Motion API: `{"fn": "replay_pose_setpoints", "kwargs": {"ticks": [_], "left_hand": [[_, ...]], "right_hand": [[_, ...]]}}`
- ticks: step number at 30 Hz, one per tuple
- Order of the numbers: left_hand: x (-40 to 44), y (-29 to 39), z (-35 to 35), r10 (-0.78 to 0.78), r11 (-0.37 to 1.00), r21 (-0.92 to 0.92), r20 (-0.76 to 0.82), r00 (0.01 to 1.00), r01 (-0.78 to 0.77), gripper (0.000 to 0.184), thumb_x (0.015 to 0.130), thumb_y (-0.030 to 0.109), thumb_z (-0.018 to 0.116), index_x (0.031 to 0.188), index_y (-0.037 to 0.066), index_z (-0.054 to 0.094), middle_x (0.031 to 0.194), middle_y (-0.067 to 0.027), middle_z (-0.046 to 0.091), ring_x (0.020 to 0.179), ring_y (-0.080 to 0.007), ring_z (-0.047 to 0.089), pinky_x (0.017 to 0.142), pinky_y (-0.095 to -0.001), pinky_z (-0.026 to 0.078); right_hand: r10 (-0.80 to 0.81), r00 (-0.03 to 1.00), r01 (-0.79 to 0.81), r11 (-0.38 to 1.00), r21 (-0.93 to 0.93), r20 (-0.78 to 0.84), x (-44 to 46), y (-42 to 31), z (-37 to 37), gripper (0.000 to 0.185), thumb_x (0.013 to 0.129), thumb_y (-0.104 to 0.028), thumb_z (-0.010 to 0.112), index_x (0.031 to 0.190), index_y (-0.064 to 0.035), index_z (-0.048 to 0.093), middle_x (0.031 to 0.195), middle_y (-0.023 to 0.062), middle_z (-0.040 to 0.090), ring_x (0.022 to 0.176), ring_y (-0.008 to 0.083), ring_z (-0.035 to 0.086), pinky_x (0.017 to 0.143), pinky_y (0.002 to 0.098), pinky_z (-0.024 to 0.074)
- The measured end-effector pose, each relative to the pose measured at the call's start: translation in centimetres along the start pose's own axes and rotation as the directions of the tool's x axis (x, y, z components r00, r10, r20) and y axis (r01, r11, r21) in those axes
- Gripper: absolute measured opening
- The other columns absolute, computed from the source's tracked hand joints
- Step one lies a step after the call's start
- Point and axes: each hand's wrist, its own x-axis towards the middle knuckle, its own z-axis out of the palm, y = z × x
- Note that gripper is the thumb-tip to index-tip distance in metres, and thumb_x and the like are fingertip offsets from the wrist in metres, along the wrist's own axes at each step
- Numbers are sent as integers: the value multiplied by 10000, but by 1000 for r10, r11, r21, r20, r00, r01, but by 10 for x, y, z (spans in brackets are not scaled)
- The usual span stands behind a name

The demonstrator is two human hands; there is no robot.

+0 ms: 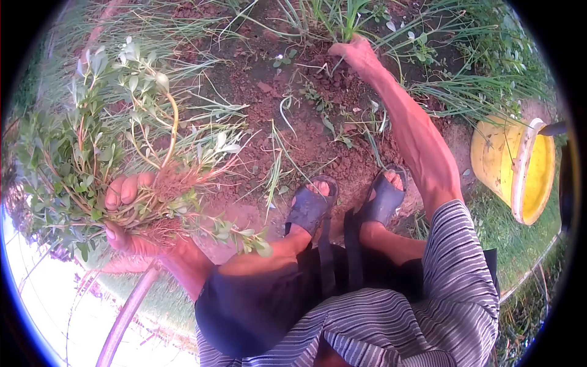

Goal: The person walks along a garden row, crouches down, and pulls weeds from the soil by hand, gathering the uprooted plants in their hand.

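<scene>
My left hand (pixel 131 211) is wrapped round a large bunch of leafy weeds (pixel 73 165) at the left, with reddish roots (pixel 174 183) sticking out to the right. At the top centre, my right hand (pixel 358 54) reaches down to the base of a green grassy clump (pixel 350 24) growing in the soil. Its fingers are pressed together there, and the fingertips are partly hidden by the clump and the hand itself. Loose brown soil (pixel 263 122) lies between my two hands, with small weeds and thin green blades on it.
A yellow bucket (pixel 498 159) lies tilted at the right. My sandalled feet (pixel 313 202) stand on the soil at the centre. Long thin-leaved plants (pixel 495 92) grow at the upper right and upper left. A pale curved pole (pixel 128 318) is at the lower left.
</scene>
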Motion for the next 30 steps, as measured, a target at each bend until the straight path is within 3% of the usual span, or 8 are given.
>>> {"fn": "replay_pose_setpoints", "kwargs": {"ticks": [6, 9, 13, 17, 19, 21, 26, 30], "left_hand": [[-8, 3, -3, -14, 1000, 0, -16, 1000, 14, 410, 732, 249, 762, 1022, 169, 483, 959, -14, 471, 1057, -269, 431, 995, -532, 287], [-13, 5, -3, -10, 1000, 0, -34, 999, 10, 413, 731, 249, 763, 1023, 171, 480, 959, -13, 470, 1057, -269, 429, 994, -533, 286], [-21, 8, -2, -2, 1000, 25, -57, 998, 3, 417, 731, 249, 764, 1024, 174, 477, 959, -12, 468, 1059, -270, 427, 993, -535, 285], [-24, 7, -3, -3, 1000, 0, -58, 998, 3, 417, 728, 245, 769, 1019, 177, 477, 952, -11, 466, 1043, -265, 426, 980, -523, 292], [-26, 7, -2, 0, 1000, -14, -70, 998, -1, 415, 725, 241, 772, 1012, 179, 479, 947, -10, 463, 1030, -260, 426, 967, -511, 299], [-26, 8, 3, 9, 1000, -14, -99, 995, -11, 413, 722, 238, 775, 1005, 182, 479, 944, -9, 460, 1020, -255, 425, 954, -499, 306], [-28, 9, 8, 42, 999, 17, -73, 996, -40, 402, 726, 248, 772, 995, 183, 480, 942, -8, 455, 1020, -257, 425, 953, -494, 307], [-30, 12, 5, 40, 997, 74, -92, 995, -33, 404, 726, 252, 771, 997, 182, 480, 946, -9, 454, 1023, -265, 425, 955, -503, 309]], "right_hand": [[-429, 901, 378, 710, -593, 61, 30, 9, 48, 402, 787, -347, 664, 1112, -112, 647, 1009, 165, 646, 923, 343, 636, 833, 432, 510], [-495, 869, 337, 555, -761, 23, 39, 10, 71, 322, 797, -314, 655, 1059, -128, 653, 998, 151, 622, 942, 332, 631, 815, 436, 519], [-611, 785, 474, 489, -732, 100, 55, 21, 74, 241, 825, -256, 623, 1016, -110, 645, 1000, 132, 621, 942, 318, 630, 803, 421, 529], [-425, 877, 478, 736, -479, 222, 47, 1, 60, 249, 841, -234, 631, 1023, -64, 615, 903, 164, 633, 853, 332, 641, 786, 435, 524], [-513, 766, 633, 501, -590, 387, 61, 14, 66, 248, 842, -199, 627, 1044, -56, 603, 906, 172, 634, 858, 318, 645, 775, 423, 534], [-470, 746, 657, 405, -636, 471, 60, 8, 79, 203, 857, -94, 560, 1055, -70, 599, 960, 167, 625, 891, 323, 642, 774, 413, 543], [-594, 625, 754, 289, -590, 507, 59, 8, 105, 228, 854, -199, 608, 1055, -94, 634, 965, 159, 638, 890, 313, 642, 805, 432, 520], [-222, 910, 330, 899, -287, 350, 47, -25, 94, 364, 868, -328, 647, 1091, -41, 654, 885, 134, 682, 840, 237, 631, 822, 379, 501]]}}
